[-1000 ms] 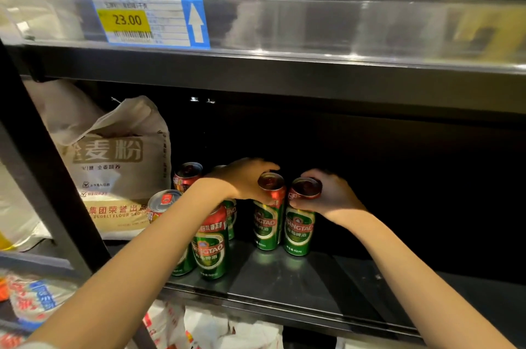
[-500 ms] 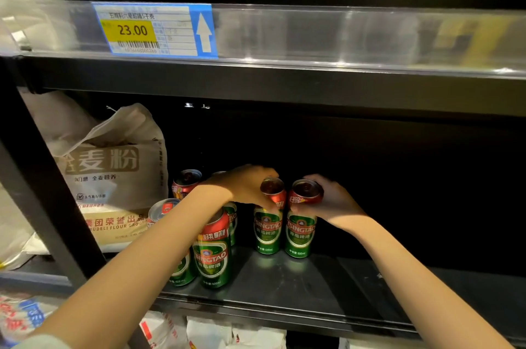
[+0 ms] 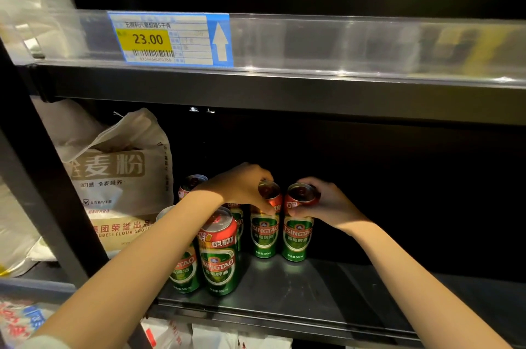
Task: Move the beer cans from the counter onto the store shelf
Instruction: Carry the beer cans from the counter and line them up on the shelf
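Several green and red beer cans stand upright on the dark store shelf (image 3: pixel 327 291). My left hand (image 3: pixel 239 186) grips the top of one can (image 3: pixel 264 232) in the back row. My right hand (image 3: pixel 327 203) grips the top of the can (image 3: pixel 297 234) right beside it. Both cans rest on the shelf and touch each other. Nearer the front stand another can (image 3: pixel 219 257) and one (image 3: pixel 183 271) partly hidden behind my left forearm. One more can (image 3: pixel 190 186) stands at the back left.
A flour bag (image 3: pixel 119 175) fills the shelf's left part, beside the cans. The upper shelf's clear rail carries a price tag (image 3: pixel 168 38) reading 23.00. A black upright post (image 3: pixel 54 200) stands at the left. The shelf right of the cans is bare. Packaged goods (image 3: pixel 213 334) lie below.
The view has shifted slightly downward. Both hands stay on the tops of the two back cans, which have hardly moved on the shelf.
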### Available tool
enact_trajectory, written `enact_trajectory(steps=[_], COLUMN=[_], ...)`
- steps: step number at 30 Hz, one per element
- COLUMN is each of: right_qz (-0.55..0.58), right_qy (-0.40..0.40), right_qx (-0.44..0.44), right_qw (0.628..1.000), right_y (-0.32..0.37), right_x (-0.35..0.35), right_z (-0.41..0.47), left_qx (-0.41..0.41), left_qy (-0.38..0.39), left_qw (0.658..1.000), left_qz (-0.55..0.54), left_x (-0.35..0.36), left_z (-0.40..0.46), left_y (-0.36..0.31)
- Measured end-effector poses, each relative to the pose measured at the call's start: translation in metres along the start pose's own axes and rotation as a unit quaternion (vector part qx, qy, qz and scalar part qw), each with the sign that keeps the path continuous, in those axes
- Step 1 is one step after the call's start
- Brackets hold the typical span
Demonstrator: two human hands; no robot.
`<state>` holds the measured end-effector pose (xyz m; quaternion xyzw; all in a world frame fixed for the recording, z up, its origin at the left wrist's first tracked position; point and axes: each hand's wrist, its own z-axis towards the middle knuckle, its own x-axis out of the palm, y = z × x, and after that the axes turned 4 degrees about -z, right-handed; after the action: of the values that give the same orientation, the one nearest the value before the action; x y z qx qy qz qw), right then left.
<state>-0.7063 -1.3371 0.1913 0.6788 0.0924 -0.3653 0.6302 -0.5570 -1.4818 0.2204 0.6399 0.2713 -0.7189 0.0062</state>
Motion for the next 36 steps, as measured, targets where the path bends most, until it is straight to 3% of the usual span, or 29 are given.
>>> enact_trajectory(steps=[8, 16, 21, 25, 29, 33, 36], right_qz=[0.030, 0.003, 0.026, -0.110, -0.146, -0.148, -0.116], right_qy=[0.017, 0.038, -0.058, -0.146, -0.234, -0.321, -0.398], right_qx=[-0.013, 0.038, 0.083, 0.103, 0.137, 0.251, 0.368], right_qw=[0.999, 0.999, 0.995, 0.978, 0.951, 0.901, 0.832], right_y=[0.003, 0.007, -0.001, -0.006, -0.016, -0.018, -0.011], right_x=[0.003, 0.009, 0.016, 0.011, 0.014, 0.030, 0.057], right_z=[0.005, 0.000, -0.030, -0.089, -0.181, -0.304, -0.412], left_qx=[-0.012, -0.045, -0.028, -0.009, 0.118, 0.243, 0.287], left_qy=[-0.004, 0.024, -0.012, -0.015, -0.059, 0.064, 0.190], left_qw=[1.000, 0.997, 0.999, 1.000, 0.989, 0.959, 0.917], left_qz=[-0.015, -0.053, -0.011, -0.012, -0.073, -0.132, -0.200], left_x=[-0.003, 0.000, -0.011, -0.013, 0.031, 0.106, 0.159], left_z=[-0.003, -0.007, -0.027, -0.048, -0.082, -0.111, -0.140], left_y=[0.007, 0.010, -0.013, -0.050, -0.104, -0.163, -0.214])
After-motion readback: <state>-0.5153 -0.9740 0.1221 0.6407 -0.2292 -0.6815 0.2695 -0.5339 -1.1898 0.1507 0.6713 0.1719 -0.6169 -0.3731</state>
